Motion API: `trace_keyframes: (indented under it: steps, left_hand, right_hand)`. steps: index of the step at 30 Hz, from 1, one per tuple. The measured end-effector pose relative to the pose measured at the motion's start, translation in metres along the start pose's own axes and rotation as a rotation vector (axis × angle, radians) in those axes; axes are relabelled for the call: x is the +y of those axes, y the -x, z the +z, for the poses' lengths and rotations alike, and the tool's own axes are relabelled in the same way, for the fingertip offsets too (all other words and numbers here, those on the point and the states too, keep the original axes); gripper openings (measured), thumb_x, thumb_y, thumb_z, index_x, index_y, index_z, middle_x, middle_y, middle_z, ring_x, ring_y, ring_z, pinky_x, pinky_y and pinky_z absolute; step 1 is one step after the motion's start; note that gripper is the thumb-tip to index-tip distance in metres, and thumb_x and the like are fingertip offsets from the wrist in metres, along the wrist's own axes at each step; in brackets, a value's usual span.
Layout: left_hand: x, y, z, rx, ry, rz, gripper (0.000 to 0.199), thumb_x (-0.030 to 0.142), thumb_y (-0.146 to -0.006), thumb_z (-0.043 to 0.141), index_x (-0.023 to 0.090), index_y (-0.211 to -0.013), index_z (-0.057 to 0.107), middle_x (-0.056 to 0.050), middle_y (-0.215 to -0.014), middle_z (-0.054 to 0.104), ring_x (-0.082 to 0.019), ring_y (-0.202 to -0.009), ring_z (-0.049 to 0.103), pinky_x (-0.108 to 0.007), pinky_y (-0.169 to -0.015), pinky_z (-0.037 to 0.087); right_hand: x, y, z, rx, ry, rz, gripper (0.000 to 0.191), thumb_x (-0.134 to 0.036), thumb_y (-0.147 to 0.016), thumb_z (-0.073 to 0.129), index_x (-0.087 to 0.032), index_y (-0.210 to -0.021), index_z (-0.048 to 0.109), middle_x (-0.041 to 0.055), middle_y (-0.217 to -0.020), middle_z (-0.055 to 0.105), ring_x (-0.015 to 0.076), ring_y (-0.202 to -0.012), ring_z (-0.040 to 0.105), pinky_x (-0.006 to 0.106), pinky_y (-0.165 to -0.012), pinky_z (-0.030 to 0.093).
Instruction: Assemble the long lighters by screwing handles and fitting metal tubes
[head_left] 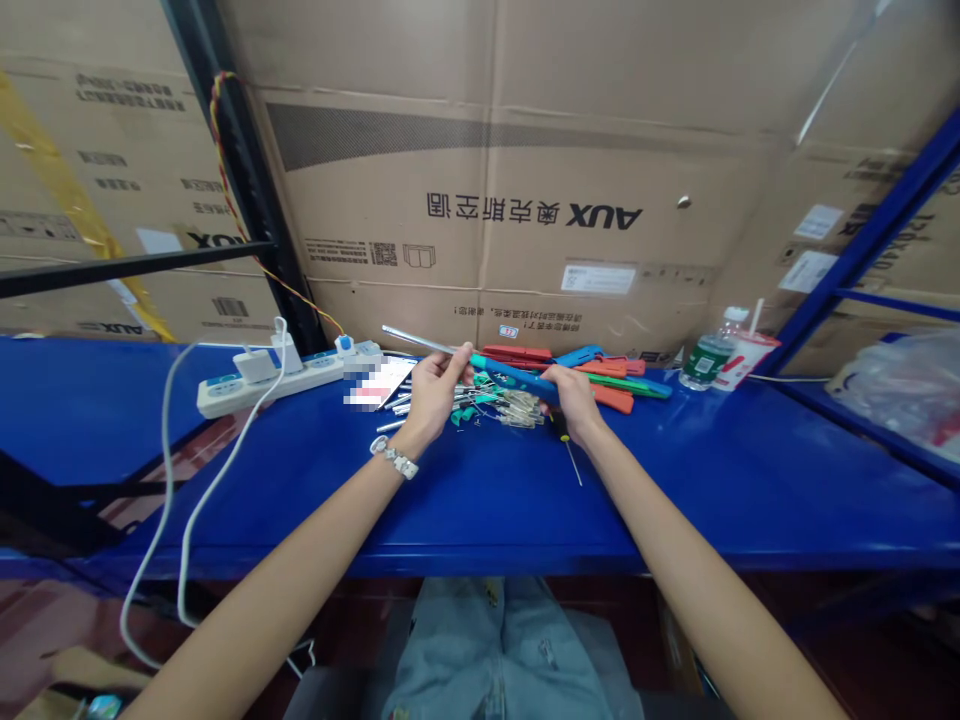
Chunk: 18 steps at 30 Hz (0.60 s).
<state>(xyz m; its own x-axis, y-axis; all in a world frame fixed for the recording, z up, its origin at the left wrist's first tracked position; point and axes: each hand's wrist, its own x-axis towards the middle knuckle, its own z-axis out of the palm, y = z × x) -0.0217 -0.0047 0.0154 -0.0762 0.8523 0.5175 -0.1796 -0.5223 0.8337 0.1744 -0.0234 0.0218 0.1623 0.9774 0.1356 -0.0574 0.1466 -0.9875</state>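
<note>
Both hands are clamped on one long tool: the left hand (433,395) pinches it near the green collar (477,361), and the right hand (571,398) wraps the far end of its blue handle (521,379). From where I stand, that spread grip looks meant to steady both ends, the metal shaft (412,339) poking out towards ten o'clock. The tool hangs above the mid-back of the desk (480,530); take it as the clock's centre.

At nine, the power strip (217,398) carries its plugs, white cables (174,430) looping over the front edge. Next comes a card (394,375), its face blurred. At about seven to five o'clock sits a heap of loose parts (521,408), presumably kept close for easy picking. A small screwdriver (573,458) lies at four, beneath the right wrist, likely within quick reach; whether skin touches it I can't tell. Coloured handles (600,368) bunch at three, and beyond them stand the bottle (705,360) and cup (742,362).

Cardboard (390,180) walls off twelve, limiting forward travel. Room opens towards the near edge at six, between the forearms, and more widely at four, right of the screwdriver.
</note>
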Motion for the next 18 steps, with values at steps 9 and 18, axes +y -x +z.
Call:
trace_keyframes:
  steps: [9, 18]
  left_hand:
    - [0.010, 0.011, 0.010, -0.273, -0.085, -0.154, 0.051, 0.064, -0.077, 0.072, 0.018, -0.063, 0.055, 0.004, -0.052, 0.045, -0.009, -0.049, 0.042, -0.025, -0.049, 0.034]
    - [-0.004, 0.007, 0.004, -0.182, -0.023, -0.147, 0.045, 0.060, -0.085, 0.065, 0.018, -0.071, 0.056, 0.002, -0.062, 0.052, -0.009, -0.055, 0.048, -0.023, -0.052, 0.040]
  right_hand:
    - [-0.008, 0.032, 0.022, -0.657, 0.091, 0.061, 0.044, -0.063, -0.085, 0.063, -0.019, -0.094, 0.060, 0.0002, -0.059, 0.068, 0.0152, -0.039, 0.060, 0.024, -0.039, 0.048]
    - [0.004, 0.031, 0.031, -0.611, -0.153, 0.201, 0.038, -0.051, -0.079, 0.075, -0.016, -0.082, 0.061, -0.0023, -0.060, 0.061, 0.0109, -0.045, 0.058, 0.022, -0.041, 0.048]
